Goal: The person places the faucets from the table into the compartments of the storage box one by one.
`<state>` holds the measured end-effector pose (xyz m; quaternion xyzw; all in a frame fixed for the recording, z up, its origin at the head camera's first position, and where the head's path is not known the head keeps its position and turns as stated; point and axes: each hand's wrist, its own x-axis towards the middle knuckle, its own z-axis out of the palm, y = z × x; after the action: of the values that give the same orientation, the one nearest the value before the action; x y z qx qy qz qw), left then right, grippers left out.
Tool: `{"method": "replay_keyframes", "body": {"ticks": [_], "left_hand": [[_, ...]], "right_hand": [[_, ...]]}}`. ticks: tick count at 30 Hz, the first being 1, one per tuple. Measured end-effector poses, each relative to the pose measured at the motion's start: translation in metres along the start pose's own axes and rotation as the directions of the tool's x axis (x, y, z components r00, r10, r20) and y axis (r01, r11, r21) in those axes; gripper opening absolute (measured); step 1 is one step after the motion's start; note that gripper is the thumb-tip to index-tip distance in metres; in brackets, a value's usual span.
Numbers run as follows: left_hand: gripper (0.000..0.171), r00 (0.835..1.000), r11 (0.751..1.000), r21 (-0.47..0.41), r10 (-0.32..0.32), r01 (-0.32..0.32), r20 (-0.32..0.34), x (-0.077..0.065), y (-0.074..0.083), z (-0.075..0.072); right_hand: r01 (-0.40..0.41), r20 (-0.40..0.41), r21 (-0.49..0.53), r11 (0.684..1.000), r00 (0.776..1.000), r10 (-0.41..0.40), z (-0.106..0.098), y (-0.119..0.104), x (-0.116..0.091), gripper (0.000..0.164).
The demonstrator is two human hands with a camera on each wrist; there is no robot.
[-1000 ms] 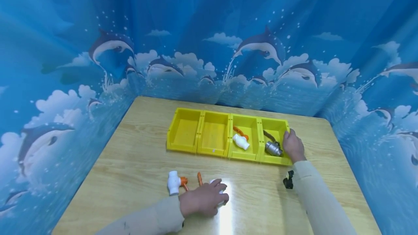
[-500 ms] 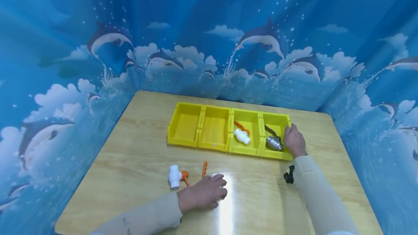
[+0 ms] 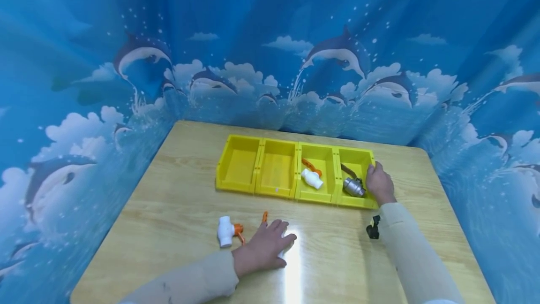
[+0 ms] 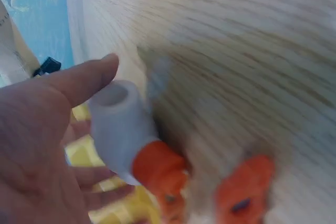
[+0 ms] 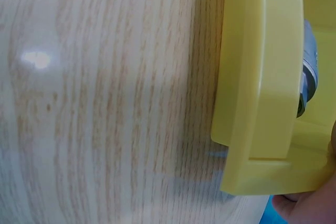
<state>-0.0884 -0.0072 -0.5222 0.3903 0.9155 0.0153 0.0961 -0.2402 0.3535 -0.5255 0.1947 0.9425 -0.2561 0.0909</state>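
Note:
My left hand (image 3: 264, 249) is spread over a white ball valve with an orange handle, mostly hidden below it in the head view. In the left wrist view the valve's white body (image 4: 121, 124) lies beside the thumb, with the fingers extended behind it; firm contact cannot be told. My right hand (image 3: 380, 186) grips the right wall of the rightmost yellow bin (image 3: 356, 202), thumb inside. That bin holds a metal valve (image 3: 353, 187). Left of my left hand, another white valve (image 3: 225, 231) with an orange handle lies on the table.
Several yellow bins stand joined in a row; the third from the left holds a white valve (image 3: 312, 178) with an orange handle. A small black object (image 3: 373, 228) is by the right sleeve. Patterned blue curtains (image 3: 270, 50) surround the wooden table (image 3: 168, 201).
The left hand's fingers have spread wider over the white valve, and the orange handle beside them has shifted slightly. The right hand keeps its grip on the bin wall.

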Motion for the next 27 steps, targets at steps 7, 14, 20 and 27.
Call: {"method": "replay_keyframes", "body": {"ticks": [7, 14, 20, 27], "left_hand": [[0.076, 0.954, 0.958, 0.019, -0.286, 0.285, 0.089, -0.001, 0.016, -0.006], [0.075, 0.947, 0.948, -0.006, -0.317, 0.318, 0.058, -0.001, 0.018, -0.003], [0.078, 0.929, 0.922, 0.128, -0.371, 0.365, 0.024, 0.001, 0.017, -0.001], [0.082, 0.938, 0.94, 0.006, -0.34, 0.34, 0.076, 0.002, 0.012, -0.002]], "right_hand": [[0.007, -0.038, -0.003, 1.0, 0.999, -0.007, 0.001, -0.001, -0.001, 0.064], [0.0, -0.01, 0.003, 1.0, 1.0, 0.0, 0.001, 0.001, 0.0, 0.066], [0.003, -0.015, 0.003, 1.0, 1.0, -0.003, 0.001, 0.001, 0.0, 0.067], [0.014, -0.025, -0.004, 1.0, 1.0, -0.014, 0.003, 0.0, 0.0, 0.064]]}}
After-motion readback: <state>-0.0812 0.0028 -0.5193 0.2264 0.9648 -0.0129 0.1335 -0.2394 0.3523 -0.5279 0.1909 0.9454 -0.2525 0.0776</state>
